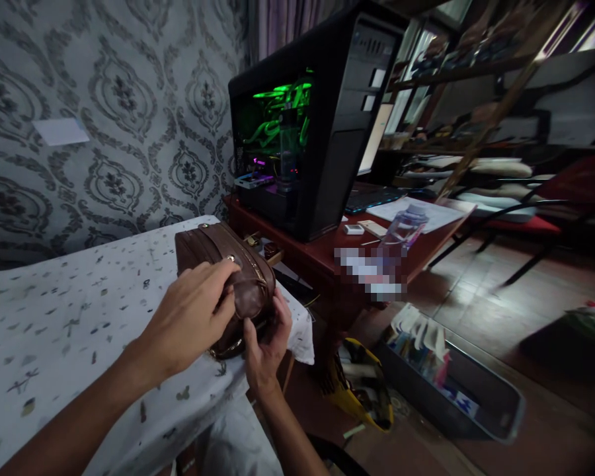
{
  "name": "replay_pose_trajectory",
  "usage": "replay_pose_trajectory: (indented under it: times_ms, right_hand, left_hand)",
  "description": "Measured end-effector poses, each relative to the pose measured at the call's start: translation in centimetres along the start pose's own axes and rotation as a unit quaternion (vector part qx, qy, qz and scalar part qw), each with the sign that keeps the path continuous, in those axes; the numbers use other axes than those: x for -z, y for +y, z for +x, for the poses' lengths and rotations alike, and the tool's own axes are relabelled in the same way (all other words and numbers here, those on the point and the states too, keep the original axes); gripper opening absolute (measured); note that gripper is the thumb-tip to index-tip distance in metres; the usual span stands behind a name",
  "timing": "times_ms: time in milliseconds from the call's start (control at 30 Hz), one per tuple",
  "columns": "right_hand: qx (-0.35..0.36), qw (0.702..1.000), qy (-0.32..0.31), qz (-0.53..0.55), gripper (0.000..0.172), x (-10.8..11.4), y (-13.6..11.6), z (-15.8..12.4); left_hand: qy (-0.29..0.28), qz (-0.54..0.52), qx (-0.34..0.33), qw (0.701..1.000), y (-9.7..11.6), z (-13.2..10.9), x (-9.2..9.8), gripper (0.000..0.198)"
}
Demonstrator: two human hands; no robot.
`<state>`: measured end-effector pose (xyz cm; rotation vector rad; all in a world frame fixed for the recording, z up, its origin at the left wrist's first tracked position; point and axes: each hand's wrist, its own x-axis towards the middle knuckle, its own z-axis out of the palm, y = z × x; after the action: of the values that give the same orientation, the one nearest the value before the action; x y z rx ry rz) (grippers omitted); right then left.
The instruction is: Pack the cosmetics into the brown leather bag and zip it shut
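A brown leather bag (249, 299) with brass zips and snap studs lies near the corner of the table with the patterned white cloth (79, 330). From above, my left hand (191, 314) is closed on the bag's top, its index fingertip against a metal snap stud and its thumb bent below. Part of the bag is covered by this hand. At the bag's near right end, my right hand (268, 337) grips the corner, thumb on the near side and fingers around the other. A short zip chain dangles under the bag.
A black computer case (327, 158) with green lights stands on the red-brown desk (322, 248). Beside it are a clear bottle (404, 228), papers and a keyboard. On the floor are a grey bin (500, 410) holding packets and a yellow bag (384, 406). A patterned wall rises behind.
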<state>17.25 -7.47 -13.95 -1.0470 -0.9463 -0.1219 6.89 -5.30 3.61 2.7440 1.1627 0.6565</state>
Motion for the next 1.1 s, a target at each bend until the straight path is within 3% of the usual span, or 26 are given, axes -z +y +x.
replay_pose_trajectory:
  times_ms: [100,200,300,467,600,1100]
  right_hand:
    - [0.014,1.0,0.002,-0.011,0.032,0.1,0.1,-0.4]
    - [0.022,0.999,0.0,-0.035,0.026,0.2,0.1,-0.6]
    - [0.031,0.998,0.0,-0.048,0.027,0.2,0.2,-0.5]
    - [0.048,0.998,0.0,-0.05,0.027,0.2,0.3,-0.4]
    - [0.051,0.998,0.003,-0.046,0.027,0.1,0.4,-0.3]
    - [0.043,0.997,0.004,-0.066,0.026,0.1,0.4,-0.3]
  left_hand:
    - [0.002,0.006,-0.024,1.0,0.9,1.1,-0.3,0.027]
    - [-0.007,0.023,-0.062,0.998,1.6,2.2,-0.8,0.016]
    - [0.0,0.014,-0.061,0.998,1.5,3.1,-1.5,0.005]
    - [0.015,-0.075,-0.023,0.997,0.7,3.4,-2.5,0.007]
    - [0.014,-0.079,-0.026,0.996,0.7,3.3,-2.6,0.008]
    - [-0.026,-0.052,-0.103,0.993,1.0,3.2,-2.1,0.018]
